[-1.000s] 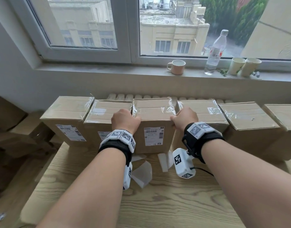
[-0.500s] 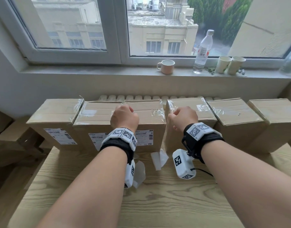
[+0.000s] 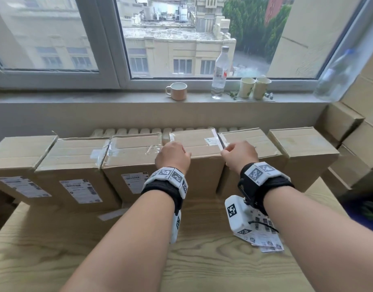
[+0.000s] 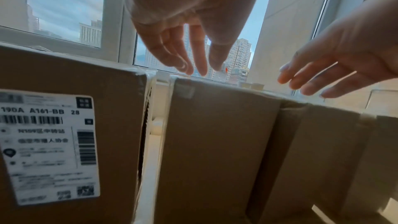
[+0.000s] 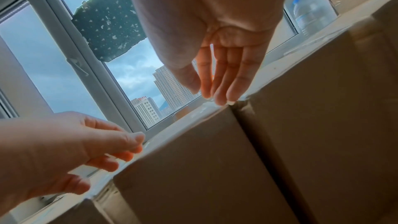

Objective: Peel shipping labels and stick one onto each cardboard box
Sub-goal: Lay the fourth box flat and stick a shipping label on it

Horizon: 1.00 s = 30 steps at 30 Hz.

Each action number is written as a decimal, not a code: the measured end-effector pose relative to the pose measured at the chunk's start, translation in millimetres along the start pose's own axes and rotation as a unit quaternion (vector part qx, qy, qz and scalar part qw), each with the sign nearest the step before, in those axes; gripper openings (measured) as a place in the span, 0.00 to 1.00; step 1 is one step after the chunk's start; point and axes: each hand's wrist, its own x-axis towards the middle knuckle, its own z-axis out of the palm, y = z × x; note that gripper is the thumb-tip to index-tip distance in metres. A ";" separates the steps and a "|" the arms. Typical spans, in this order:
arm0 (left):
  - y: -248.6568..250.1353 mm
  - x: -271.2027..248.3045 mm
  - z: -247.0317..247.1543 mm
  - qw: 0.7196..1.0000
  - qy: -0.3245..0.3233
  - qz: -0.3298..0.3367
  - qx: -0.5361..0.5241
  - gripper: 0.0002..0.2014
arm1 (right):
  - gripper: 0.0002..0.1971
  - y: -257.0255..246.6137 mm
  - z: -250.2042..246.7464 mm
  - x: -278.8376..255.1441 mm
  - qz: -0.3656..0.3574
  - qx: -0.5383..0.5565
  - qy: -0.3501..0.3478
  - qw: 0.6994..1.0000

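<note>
Six cardboard boxes are sitting in a row along the far edge of the wooden counter, right under the windowsill. The three at the 9 o'clock end are wearing shipping labels on their near faces, like the third box with its label. The fourth box, dead ahead at 12 o'clock, is showing a bare front. Both hands are hovering over its top near edge: the left hand at its left corner, the right hand at its right corner by the seam with the fifth box. Fingers are hanging straight and relaxed on both, gripping nothing. A loose sheet of labels is lying on the counter at about 4 o'clock, under the right wrist. Up on the sill a mug, a water bottle and two paper cups are standing.
</note>
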 end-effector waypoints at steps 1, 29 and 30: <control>0.5 -1.8 4.5 1.000 0.003 -0.010 0.014 0.13 | 0.09 6.0 -0.7 0.4 0.001 -0.003 -0.002 1.000; -34.7 -73.7 12.6 0.987 0.014 -0.128 -0.101 0.27 | 0.21 41.7 -5.8 -51.6 -0.054 -0.046 -0.085 0.994; -34.6 -76.1 9.1 0.985 0.019 -0.129 -0.114 0.25 | 0.22 40.4 -10.3 -54.8 -0.060 -0.044 -0.084 0.994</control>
